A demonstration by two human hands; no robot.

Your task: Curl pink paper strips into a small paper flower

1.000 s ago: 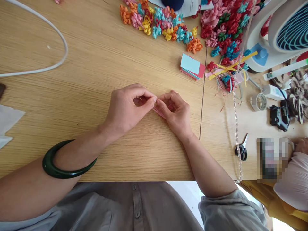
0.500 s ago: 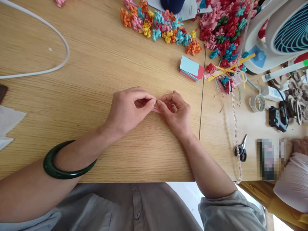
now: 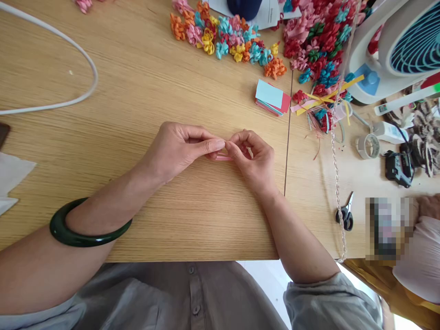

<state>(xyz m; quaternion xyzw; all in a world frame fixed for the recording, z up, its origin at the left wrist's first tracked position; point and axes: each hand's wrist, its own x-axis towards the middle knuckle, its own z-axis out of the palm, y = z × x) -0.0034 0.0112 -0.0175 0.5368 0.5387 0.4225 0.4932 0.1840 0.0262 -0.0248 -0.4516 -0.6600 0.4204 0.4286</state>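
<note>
The left hand and the right hand meet fingertip to fingertip low over the desk, each pinching the small pink paper strip between thumb and forefinger, seemingly to steady so flimsy a piece from both sides, while the stack of paper cards and the curled paper flowers lie within reach beyond.

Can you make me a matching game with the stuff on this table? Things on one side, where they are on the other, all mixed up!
Things:
1. green bangle
2. scissors
3. pink paper strip
4. white cable

Places:
A. next to the twisted cord
B. pinched between the left hand and the right hand
C. curving across the far left of the table
D. around the left forearm

Pairs: 1-D, 2-A, 3-B, 4-C.
</note>
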